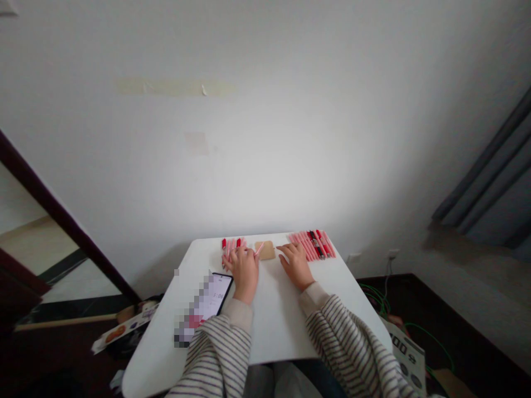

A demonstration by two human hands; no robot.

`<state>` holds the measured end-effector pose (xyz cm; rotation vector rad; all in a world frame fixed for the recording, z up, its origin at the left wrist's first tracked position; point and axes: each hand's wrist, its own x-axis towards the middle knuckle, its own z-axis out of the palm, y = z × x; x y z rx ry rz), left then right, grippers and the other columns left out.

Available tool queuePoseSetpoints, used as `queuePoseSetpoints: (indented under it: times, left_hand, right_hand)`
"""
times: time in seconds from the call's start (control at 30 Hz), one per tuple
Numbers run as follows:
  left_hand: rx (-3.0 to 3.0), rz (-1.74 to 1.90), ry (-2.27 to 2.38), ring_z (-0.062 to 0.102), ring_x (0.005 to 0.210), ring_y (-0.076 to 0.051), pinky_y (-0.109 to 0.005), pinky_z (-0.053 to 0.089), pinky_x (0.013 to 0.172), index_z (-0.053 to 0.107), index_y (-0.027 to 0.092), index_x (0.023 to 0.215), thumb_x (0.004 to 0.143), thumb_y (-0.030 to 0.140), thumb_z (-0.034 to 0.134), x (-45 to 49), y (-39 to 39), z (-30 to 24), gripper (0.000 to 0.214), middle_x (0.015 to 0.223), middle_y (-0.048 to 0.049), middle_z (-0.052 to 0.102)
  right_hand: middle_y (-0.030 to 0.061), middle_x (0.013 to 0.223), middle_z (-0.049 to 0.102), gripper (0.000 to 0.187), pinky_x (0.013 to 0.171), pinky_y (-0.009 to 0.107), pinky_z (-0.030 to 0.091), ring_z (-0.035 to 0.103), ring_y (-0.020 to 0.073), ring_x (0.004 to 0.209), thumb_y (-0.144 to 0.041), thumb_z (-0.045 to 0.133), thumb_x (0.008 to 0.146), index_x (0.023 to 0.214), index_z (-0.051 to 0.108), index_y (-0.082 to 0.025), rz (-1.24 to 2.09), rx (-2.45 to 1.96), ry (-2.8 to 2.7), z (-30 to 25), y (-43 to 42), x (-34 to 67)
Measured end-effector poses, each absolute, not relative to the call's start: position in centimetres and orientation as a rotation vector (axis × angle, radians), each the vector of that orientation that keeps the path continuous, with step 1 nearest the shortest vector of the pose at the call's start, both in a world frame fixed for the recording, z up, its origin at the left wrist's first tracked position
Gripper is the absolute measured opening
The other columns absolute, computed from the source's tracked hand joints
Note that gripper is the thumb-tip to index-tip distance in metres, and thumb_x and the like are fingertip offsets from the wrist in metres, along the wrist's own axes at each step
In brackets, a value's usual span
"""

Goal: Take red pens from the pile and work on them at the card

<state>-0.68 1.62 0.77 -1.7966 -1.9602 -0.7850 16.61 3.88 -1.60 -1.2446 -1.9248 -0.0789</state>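
Observation:
My left hand (244, 271) reaches over the left group of pens (231, 243), which are pink and red and partly hidden by its fingers. A thin pink pen (260, 249) slants out beside the thumb and index finger, apparently gripped there. Just right of it, a small tan square pad (267, 250) lies flat on the white table (274, 326). My right hand (296, 263) has its index finger and thumb apart, pointing toward the pad, with nothing visible between them. Its other fingers lie near the right row of pens (305, 247), mostly pink with some red and black.
A smartphone (218, 293) with a lit, partly pixelated screen lies left of my left forearm. Behind the table's far edge rises a white wall (265, 166). Green cables (379, 298) and a printed box (406, 354) are on the floor at right.

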Motion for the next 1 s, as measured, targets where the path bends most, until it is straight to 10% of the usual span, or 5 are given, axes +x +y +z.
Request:
queuePoseSetpoints:
  times: [1.0]
  left_hand:
    - [-2.043, -1.041, -1.899, 0.046, 0.116, -0.027, -0.056, 0.023, 0.110, 0.073, 0.031, 0.090, 0.087, 0.031, 0.054, -1.4, 1.7, 0.4, 0.020, 0.109, -0.0036, 0.067]
  right_hand:
    - [0.0049, 0.085, 0.069, 0.025, 0.084, 0.037, 0.040, 0.049, 0.0228, 0.091, -0.032, 0.050, 0.095, 0.098, 0.074, -0.027, 0.049, -1.219, -1.872, -2.0, 4.7, 20.0]
